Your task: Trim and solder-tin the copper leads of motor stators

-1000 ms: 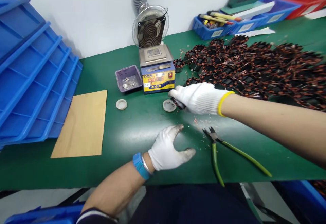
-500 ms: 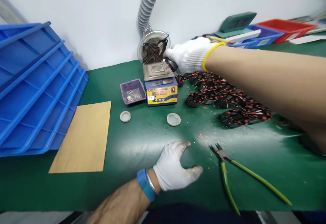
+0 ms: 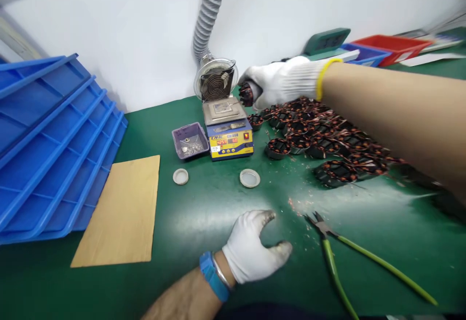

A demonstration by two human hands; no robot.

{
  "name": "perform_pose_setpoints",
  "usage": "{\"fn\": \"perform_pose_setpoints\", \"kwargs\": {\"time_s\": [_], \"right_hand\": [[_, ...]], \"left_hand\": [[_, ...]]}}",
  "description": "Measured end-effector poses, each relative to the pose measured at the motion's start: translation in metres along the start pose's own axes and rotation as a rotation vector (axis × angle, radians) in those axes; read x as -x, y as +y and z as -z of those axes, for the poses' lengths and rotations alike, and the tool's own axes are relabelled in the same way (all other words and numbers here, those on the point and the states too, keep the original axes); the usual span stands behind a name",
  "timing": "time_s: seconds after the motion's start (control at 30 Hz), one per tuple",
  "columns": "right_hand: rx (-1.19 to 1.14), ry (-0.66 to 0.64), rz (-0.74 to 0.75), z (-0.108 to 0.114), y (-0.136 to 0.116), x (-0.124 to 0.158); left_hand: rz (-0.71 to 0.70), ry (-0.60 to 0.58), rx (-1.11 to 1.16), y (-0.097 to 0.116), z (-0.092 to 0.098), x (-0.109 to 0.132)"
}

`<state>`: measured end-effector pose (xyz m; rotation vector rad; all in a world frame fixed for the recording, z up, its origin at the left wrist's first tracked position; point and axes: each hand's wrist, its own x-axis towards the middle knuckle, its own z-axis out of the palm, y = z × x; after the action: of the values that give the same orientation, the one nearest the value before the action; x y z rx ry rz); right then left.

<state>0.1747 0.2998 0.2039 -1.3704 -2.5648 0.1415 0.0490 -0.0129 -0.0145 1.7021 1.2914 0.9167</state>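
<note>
White knit gloves cover both hands. Far across the green mat, the right hand pinches a copper-wound stator between thumb and fingertips. It holds the stator in the air above the far right edge of the solder pot, close to the small fan. The pot's blue and yellow front shows red digits and dark lettering, both too blurred to read. Near the body, the left hand rests palm down on the mat, fingers spread. Green-handled cutters lie just right of it, and a heap of stators lies farther off.
</note>
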Motion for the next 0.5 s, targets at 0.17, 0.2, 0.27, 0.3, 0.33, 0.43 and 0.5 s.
{"fn": "perform_pose_setpoints", "kwargs": {"time_s": [0.17, 0.2, 0.27, 0.3, 0.33, 0.43, 0.5], "right_hand": [[-0.195, -0.112, -0.064, 0.015, 0.032, 0.102], [-0.289, -0.125, -0.071, 0.014, 0.038, 0.124], [-0.466, -0.152, -0.125, 0.008, 0.047, 0.166], [-0.542, -0.155, -0.163, 0.005, 0.05, 0.187], [-0.612, -0.149, -0.201, 0.002, 0.052, 0.208], [-0.802, -0.056, -0.31, -0.007, 0.051, 0.278], [-0.923, 0.06, -0.394, -0.012, 0.05, 0.331]], "left_hand": [[0.055, 0.008, 0.017, -0.018, -0.003, 0.006], [0.063, 0.019, 0.018, -0.021, -0.003, 0.006], [0.078, 0.045, 0.026, -0.024, -0.001, 0.004], [0.087, 0.054, 0.036, -0.025, 0.001, 0.003], [0.098, 0.058, 0.05, -0.024, 0.002, 0.001], [0.157, 0.063, 0.098, -0.017, 0.008, -0.001], [0.22, 0.07, 0.124, -0.012, 0.014, 0.0]]}}
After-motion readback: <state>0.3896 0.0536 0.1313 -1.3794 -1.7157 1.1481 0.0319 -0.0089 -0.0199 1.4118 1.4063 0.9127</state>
